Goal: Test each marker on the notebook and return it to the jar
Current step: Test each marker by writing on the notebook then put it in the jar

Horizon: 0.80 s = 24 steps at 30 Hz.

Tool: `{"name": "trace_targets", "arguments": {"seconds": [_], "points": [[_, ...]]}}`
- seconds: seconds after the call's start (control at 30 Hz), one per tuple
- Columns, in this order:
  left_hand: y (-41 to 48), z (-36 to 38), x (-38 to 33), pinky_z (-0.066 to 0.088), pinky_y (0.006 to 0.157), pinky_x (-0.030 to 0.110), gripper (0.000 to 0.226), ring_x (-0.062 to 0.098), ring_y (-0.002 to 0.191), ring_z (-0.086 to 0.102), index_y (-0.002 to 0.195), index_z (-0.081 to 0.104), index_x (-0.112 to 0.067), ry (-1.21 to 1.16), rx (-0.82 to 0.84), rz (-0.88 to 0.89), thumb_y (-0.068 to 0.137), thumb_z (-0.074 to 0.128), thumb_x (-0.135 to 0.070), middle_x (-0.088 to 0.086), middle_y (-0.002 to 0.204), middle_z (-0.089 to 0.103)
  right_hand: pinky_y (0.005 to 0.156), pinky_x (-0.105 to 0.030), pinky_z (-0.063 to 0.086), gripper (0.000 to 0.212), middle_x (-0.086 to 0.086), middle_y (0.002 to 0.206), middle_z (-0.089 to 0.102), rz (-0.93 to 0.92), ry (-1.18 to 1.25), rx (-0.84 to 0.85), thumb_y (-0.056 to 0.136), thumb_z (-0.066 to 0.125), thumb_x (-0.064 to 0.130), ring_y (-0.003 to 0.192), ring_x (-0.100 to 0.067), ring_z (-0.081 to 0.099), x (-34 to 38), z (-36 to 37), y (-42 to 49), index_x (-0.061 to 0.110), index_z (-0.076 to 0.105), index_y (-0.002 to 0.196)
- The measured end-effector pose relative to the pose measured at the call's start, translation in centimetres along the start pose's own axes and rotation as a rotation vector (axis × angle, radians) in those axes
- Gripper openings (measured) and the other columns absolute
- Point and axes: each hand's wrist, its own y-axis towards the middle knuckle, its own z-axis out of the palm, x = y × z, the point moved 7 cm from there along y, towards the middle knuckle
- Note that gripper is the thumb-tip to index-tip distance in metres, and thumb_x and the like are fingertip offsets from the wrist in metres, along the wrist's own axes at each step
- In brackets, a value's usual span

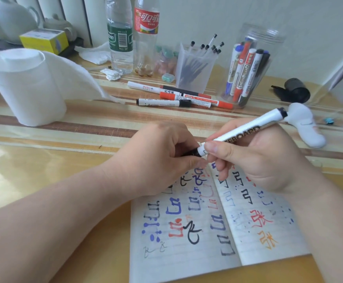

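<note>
The right hand (pixel 254 160) is gripping a whiteboard marker (pixel 246 129) above the open notebook (pixel 207 231), fingers curling round its barrel. The left hand (pixel 158 160) is pinching the black cap (pixel 193 153) at the marker's lower end; whether it is fully seated is hard to tell. The jar (pixel 250 66) is standing well behind on the table (pixel 43 160), holding other markers.
</note>
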Motion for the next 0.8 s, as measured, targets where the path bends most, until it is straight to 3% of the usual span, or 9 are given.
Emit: {"name": "trace_targets", "arguments": {"seconds": [0.13, 0.23, 0.33, 0.47, 0.53, 0.57, 0.63, 0.7, 0.8], "points": [[0.0, -0.2, 0.3, 0.036, 0.054, 0.012, 0.023, 0.002, 0.063, 0.055, 0.071, 0.067, -0.031, -0.01, -0.039, -0.063, 0.076, 0.079, -0.049, -0.017, 0.059, 0.053, 0.046, -0.021, 0.043, 0.025, -0.001, 0.052, 0.063, -0.056, -0.176, -0.042, 0.088, 0.078, 0.026, 0.042, -0.011, 0.056, 0.4, 0.1, 0.3, 0.014, 0.073, 0.067], [0.2, -0.4, 1.7, 0.045, 0.053, 0.015, 0.024, 0.001, 0.066, 0.061, 0.069, 0.063, -0.036, 0.015, -0.023, -0.193, 0.074, 0.081, -0.051, -0.02, 0.069, 0.064, 0.052, -0.011, 0.041, 0.018, 0.016, 0.052, 0.063, -0.077, -0.252, -0.065, 0.09, 0.078, 0.019, 0.048, -0.002, 0.059, 0.1, 0.6, 0.3, 0.021, 0.075, 0.073], [0.4, -0.3, 2.6, 0.045, 0.055, 0.011, 0.025, -0.007, 0.065, 0.061, 0.07, 0.062, -0.037, 0.032, -0.005, -0.276, 0.074, 0.083, -0.049, -0.037, 0.079, 0.062, 0.053, -0.013, 0.045, 0.002, 0.011, 0.058, 0.066, -0.023, -0.102, -0.097, 0.091, 0.076, 0.013, 0.05, -0.002, 0.06, -0.8, 1.1, 0.5, 0.012, 0.075, 0.091], [0.3, 0.4, 2.6, 0.046, 0.053, 0.011, 0.019, -0.008, 0.068, 0.063, 0.077, 0.064, -0.041, 0.018, 0.027, -0.296, 0.078, 0.08, -0.051, -0.033, 0.082, 0.065, 0.046, -0.023, 0.042, 0.015, -0.007, 0.063, 0.059, 0.002, 0.168, -0.225, 0.087, 0.074, 0.02, 0.052, -0.016, 0.052, -1.4, -0.1, 0.7, 0.011, 0.07, 0.098], [0.3, 0.4, 2.4, 0.048, 0.058, 0.013, 0.024, -0.011, 0.079, 0.061, 0.098, 0.063, -0.048, 0.037, 0.036, -0.292, 0.079, 0.075, -0.056, -0.023, 0.085, 0.067, 0.045, -0.023, 0.041, 0.014, -0.008, 0.066, 0.059, -0.042, 0.186, -0.295, 0.089, 0.069, 0.024, 0.054, -0.017, 0.052, -1.2, -1.0, 0.5, 0.012, 0.07, 0.095], [0.3, 0.4, 2.3, 0.049, 0.063, 0.014, 0.044, -0.012, 0.084, 0.061, 0.119, 0.056, -0.052, 0.04, 0.032, -0.277, 0.079, 0.073, -0.059, -0.026, 0.095, 0.064, 0.046, -0.024, 0.042, 0.013, -0.008, 0.068, 0.06, -0.078, 0.159, -0.317, 0.091, 0.067, 0.025, 0.056, -0.018, 0.053, -1.0, -1.3, 0.4, 0.013, 0.07, 0.094], [0.2, 0.2, 1.9, 0.051, 0.068, 0.016, 0.082, -0.013, 0.091, 0.06, 0.147, 0.022, -0.056, 0.001, -0.013, -0.247, 0.081, 0.071, -0.061, -0.029, 0.115, 0.053, 0.052, -0.023, 0.044, 0.014, -0.007, 0.071, 0.06, -0.146, 0.092, -0.331, 0.095, 0.066, 0.028, 0.06, -0.018, 0.054, -0.5, -1.3, 0.3, 0.015, 0.07, 0.095], [0.1, -0.2, 1.3, 0.053, 0.072, 0.019, 0.09, -0.011, 0.095, 0.06, 0.15, 0.005, -0.058, -0.008, -0.064, -0.205, 0.082, 0.064, -0.065, -0.029, 0.121, 0.047, 0.054, -0.022, 0.045, 0.023, -0.005, 0.072, 0.063, -0.162, 0.062, -0.337, 0.095, 0.064, 0.039, 0.063, -0.017, 0.057, -0.2, -1.2, 0.2, 0.017, 0.07, 0.095], [0.0, -0.5, 1.0, 0.054, 0.077, 0.022, 0.074, -0.006, 0.093, 0.06, 0.148, 0.019, -0.054, 0.081, -0.069, -0.158, 0.084, 0.053, -0.067, -0.03, 0.114, 0.051, 0.051, -0.029, 0.047, 0.035, -0.006, 0.074, 0.066, -0.132, 0.013, -0.371, 0.091, 0.059, 0.052, 0.062, -0.018, 0.058, 0.1, -1.4, 0.1, 0.018, 0.067, 0.093]]}}
